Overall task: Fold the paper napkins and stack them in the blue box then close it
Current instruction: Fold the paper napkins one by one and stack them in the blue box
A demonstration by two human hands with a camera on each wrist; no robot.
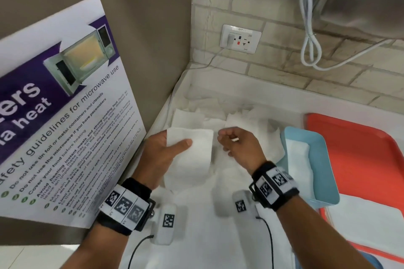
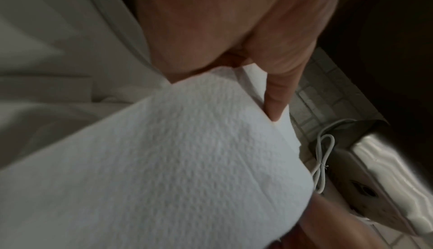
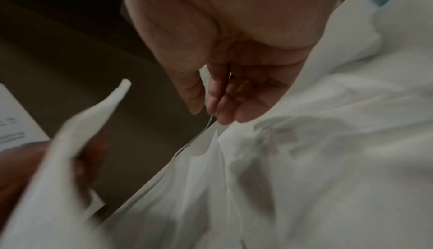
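My left hand (image 1: 172, 147) holds a folded white napkin (image 1: 192, 155) above the counter, thumb on top and fingers hidden behind it. The left wrist view shows the thumb (image 2: 276, 93) pressing on that napkin (image 2: 187, 151). Just to its right my right hand (image 1: 234, 142) hovers with loosely curled fingers (image 3: 225, 104) and nothing visibly in them. Loose unfolded napkins (image 1: 220, 120) lie spread on the counter beneath both hands. The light blue box (image 1: 321, 150) stands open at the right, with folded white napkins (image 1: 299, 159) inside it.
The box sits on an orange tray (image 1: 367, 155), which also carries a white sheet (image 1: 369, 220). A microwave safety poster (image 1: 65, 105) leans on the left wall. A wall socket (image 1: 240, 38), a looped white cable (image 1: 310, 46) and a steel appliance (image 1: 360, 0) are at the back.
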